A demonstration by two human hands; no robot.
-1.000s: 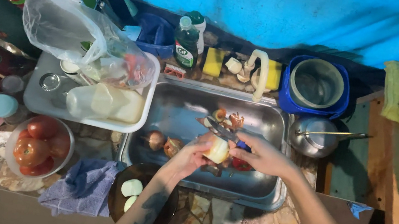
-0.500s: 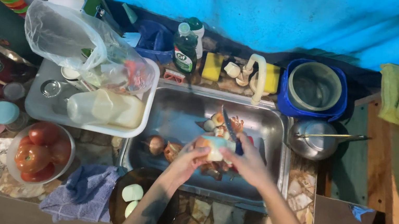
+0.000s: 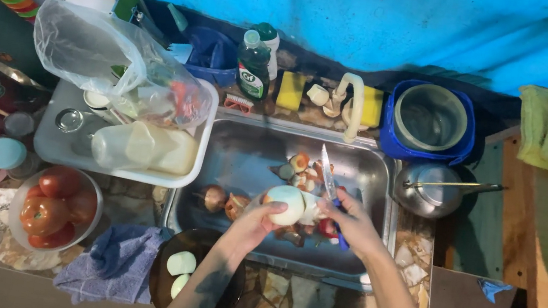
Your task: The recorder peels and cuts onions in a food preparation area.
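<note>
My left hand (image 3: 255,222) holds a pale peeled onion (image 3: 284,204) over the steel sink (image 3: 238,152). My right hand (image 3: 349,222) grips a small knife (image 3: 328,172) with a blue handle, its blade pointing away from me just right of the onion. Onion skins and scraps (image 3: 299,165) lie in the sink basin behind the hands. An unpeeled brown onion (image 3: 214,198) rests in the sink left of my left hand. Two peeled pale pieces (image 3: 181,263) sit on a dark board at the sink's front edge.
A bowl of red tomatoes (image 3: 53,204) and a blue cloth (image 3: 117,261) sit at the front left. A white tray (image 3: 58,147) holds a plastic bag and containers. Dish soap (image 3: 253,67), sponges, a tap (image 3: 352,104), a blue tub (image 3: 429,123) and a kettle (image 3: 428,188) ring the sink.
The onion has been turned in my left hand and the knife blade has swung up to point away from me. The camera view shifted slightly.
</note>
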